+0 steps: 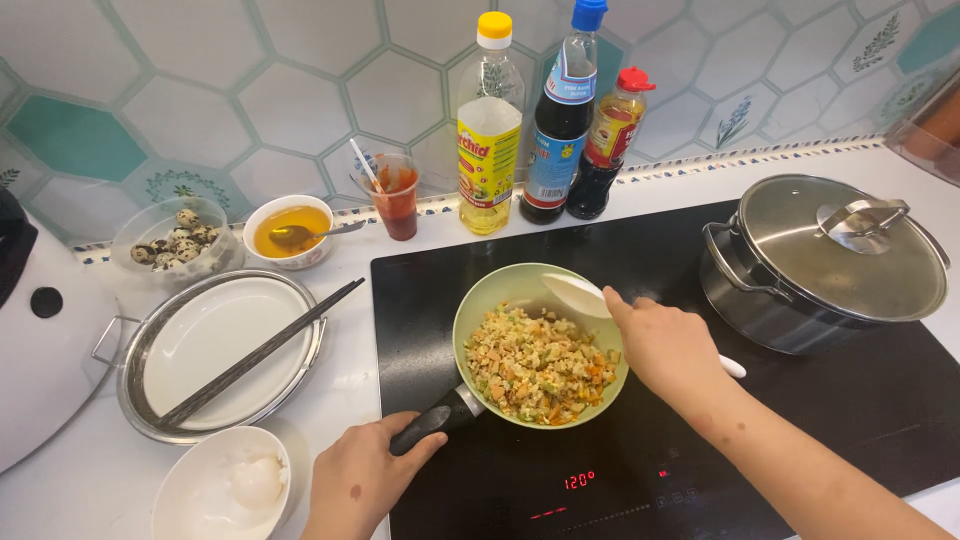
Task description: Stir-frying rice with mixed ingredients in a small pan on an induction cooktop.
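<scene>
A pale green frying pan (500, 290) sits on the black induction cooktop (680, 250), filled with chopped, fried bits in yellow, orange and green (535, 365). My left hand (360, 485) grips the pan's black handle (435, 422) at the near edge of the cooktop. My right hand (665, 345) holds a white spatula (580, 295), its blade resting inside the pan at the far right rim, its handle end sticking out behind my wrist.
A lidded steel pot (830, 265) stands at the right of the cooktop. Three bottles (560, 120) line the tiled wall. At left are a white plate with black chopsticks (255, 355), a bowl of speckled eggs (175, 245), a sauce bowl (290, 230), a red sauce cup (398, 200) and a white bowl (225, 490).
</scene>
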